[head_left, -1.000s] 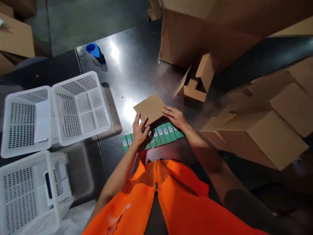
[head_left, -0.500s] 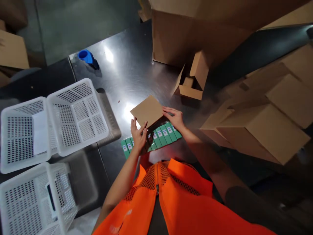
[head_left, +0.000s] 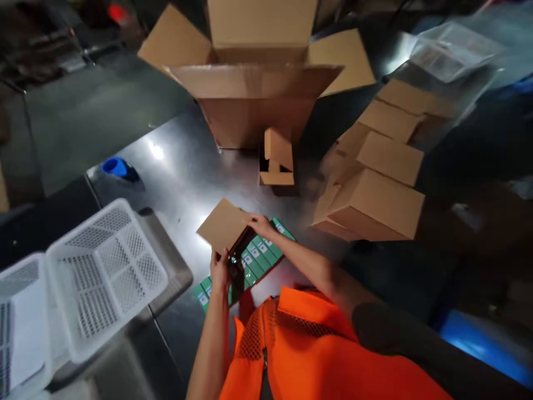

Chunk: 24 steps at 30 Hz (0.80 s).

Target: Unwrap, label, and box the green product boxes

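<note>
Holding a cardboard sheet over green boxes

Left hand (head_left: 219,270) grips the near edge of the cardboard sheet (head_left: 222,226), fingers curled on it. Right hand (head_left: 260,224) presses the sheet's 3 o'clock edge, fingers together. Beneath lies a row of green boxes (head_left: 258,256) on the steel table (head_left: 183,172). At 12 o'clock stands a small open carton (head_left: 276,160); at 9 o'clock, a white basket (head_left: 104,278).

Matt brown cardboard sheet (head_left: 222,226) lies over glossy green printed packs (head_left: 260,256); the table (head_left: 183,172) is smooth polished metal, the basket (head_left: 106,272) perforated white plastic, the vest (head_left: 300,355) orange mesh cloth
</note>
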{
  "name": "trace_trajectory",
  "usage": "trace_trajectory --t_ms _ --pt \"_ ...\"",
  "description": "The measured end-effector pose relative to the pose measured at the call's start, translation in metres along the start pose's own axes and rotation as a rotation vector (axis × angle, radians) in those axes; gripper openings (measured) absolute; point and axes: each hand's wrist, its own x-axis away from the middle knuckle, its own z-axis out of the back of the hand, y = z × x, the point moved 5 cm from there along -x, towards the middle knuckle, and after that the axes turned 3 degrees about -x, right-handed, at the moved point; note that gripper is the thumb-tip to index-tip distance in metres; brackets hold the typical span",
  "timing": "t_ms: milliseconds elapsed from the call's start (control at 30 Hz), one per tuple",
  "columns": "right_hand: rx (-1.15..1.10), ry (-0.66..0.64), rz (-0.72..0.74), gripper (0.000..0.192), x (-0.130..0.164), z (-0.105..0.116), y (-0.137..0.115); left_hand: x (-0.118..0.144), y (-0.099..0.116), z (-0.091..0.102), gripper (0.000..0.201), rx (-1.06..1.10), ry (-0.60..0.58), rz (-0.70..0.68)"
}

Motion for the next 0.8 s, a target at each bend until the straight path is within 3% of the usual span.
trace_trajectory --t_ms 133,200,267,333,467,533,567,667,733,800 --pt "-0.006 0.032 0.120 0.035 0.033 0.021 -0.048 0.029 0.027 0.010 0.047 -0.012 -0.034 -0.078" --pt "-0.005 0.093 0.201 0.042 0.058 0.048 -0.080 0.045 0.050 0.005 0.053 0.006 -0.076 -0.155" --pt "0.005 0.195 0.279 0.049 0.087 0.085 -0.113 0.061 0.083 -0.015 0.060 0.044 -0.171 -0.253" --pt "0.000 0.369 0.361 0.054 0.116 0.129 -0.144 0.075 0.126 -0.052 0.066 0.103 -0.345 -0.372" --pt "-0.067 0.960 0.594 0.054 0.172 0.234 -0.192 0.102 0.222 -0.157 0.078 0.266 -0.756 -0.646" --pt "-0.083 1.171 0.640 0.057 0.187 0.280 -0.205 0.116 0.256 -0.210 0.081 0.333 -0.935 -0.716" --pt "-0.086 1.231 0.594 0.060 0.190 0.302 -0.207 0.121 0.265 -0.232 0.082 0.360 -0.973 -0.715" --pt "-0.071 1.282 0.321 0.065 0.185 0.354 -0.203 0.136 0.262 -0.272 0.074 0.355 -1.015 -0.670" --pt "-0.041 1.288 0.199 0.061 0.181 0.379 -0.198 0.143 0.242 -0.273 0.062 0.305 -1.001 -0.682" --pt "-0.004 1.289 0.141 0.055 0.177 0.396 -0.194 0.142 0.214 -0.259 0.049 0.235 -0.971 -0.703"
